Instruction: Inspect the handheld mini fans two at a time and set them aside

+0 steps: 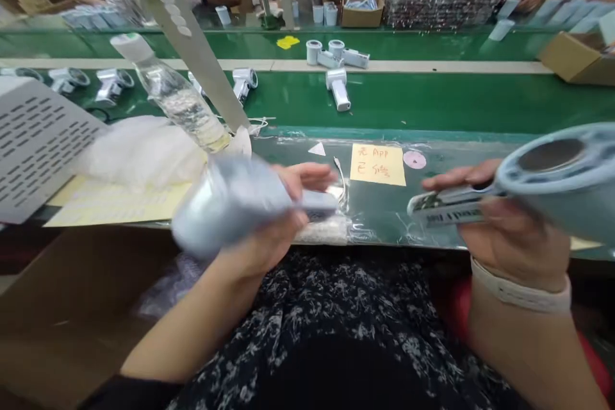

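My left hand (283, 218) is shut around the handle of a pale blue hair dryer (225, 205), whose blurred head points toward me and to the left. My right hand (509, 230) grips a second pale blue hair dryer (557, 173) by its handle, with the round rear vent facing up and to the right. A printed label (451, 208) runs along that handle. Both dryers are held above a clear plastic sheet (379, 218) on the bench. A white band (521, 291) circles my right wrist.
A handwritten yellow note (377, 164) is taped between my hands. Beyond lies a green conveyor belt (408, 102) carrying several white dryer parts (339, 90). A water bottle (177, 96), a white plastic bag (144, 154) and a perforated grey panel (38, 141) stand left. A cardboard box (72, 307) sits low left. Co-workers sit across the belt.
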`<control>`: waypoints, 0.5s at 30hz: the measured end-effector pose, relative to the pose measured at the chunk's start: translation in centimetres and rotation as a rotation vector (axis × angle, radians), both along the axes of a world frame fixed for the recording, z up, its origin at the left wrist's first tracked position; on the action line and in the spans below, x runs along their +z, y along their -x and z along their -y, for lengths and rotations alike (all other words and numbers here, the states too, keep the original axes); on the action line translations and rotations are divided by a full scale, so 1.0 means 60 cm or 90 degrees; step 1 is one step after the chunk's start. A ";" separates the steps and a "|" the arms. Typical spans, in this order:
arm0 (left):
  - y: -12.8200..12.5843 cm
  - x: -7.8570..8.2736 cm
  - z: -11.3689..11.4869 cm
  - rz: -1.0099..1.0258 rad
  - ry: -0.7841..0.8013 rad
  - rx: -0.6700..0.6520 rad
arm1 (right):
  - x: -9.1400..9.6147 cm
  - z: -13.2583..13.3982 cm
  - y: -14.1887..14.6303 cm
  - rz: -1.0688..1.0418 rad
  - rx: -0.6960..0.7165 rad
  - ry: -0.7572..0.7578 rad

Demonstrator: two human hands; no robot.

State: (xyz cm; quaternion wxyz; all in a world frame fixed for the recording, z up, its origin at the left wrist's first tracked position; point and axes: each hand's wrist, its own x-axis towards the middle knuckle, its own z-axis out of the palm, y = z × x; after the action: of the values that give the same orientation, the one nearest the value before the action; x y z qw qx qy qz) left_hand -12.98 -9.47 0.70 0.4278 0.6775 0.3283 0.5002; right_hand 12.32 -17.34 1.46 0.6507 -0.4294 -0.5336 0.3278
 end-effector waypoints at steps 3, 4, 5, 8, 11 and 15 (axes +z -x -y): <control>-0.002 0.006 0.007 0.140 -0.024 0.009 | 0.014 0.003 0.015 -0.048 0.047 0.003; 0.000 0.011 0.007 0.174 -0.029 0.006 | 0.017 0.004 0.017 -0.043 0.048 -0.001; 0.002 0.016 0.008 0.190 -0.022 -0.005 | 0.016 0.005 0.019 -0.042 0.043 -0.005; 0.002 0.018 0.016 0.198 0.114 -0.121 | -0.002 0.002 0.020 -0.072 0.040 0.043; -0.014 -0.004 0.033 0.213 0.266 -0.241 | -0.038 -0.007 0.035 -0.084 0.090 0.160; -0.049 -0.037 0.060 0.198 0.232 -0.136 | -0.083 -0.005 0.095 -0.062 0.065 0.204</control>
State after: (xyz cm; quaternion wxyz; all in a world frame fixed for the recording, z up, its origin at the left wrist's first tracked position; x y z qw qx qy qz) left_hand -10.07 -13.06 -1.53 0.6387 0.5348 0.2698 0.4830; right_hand 6.64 -17.05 -3.52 0.5817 -0.4837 -0.4632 0.4616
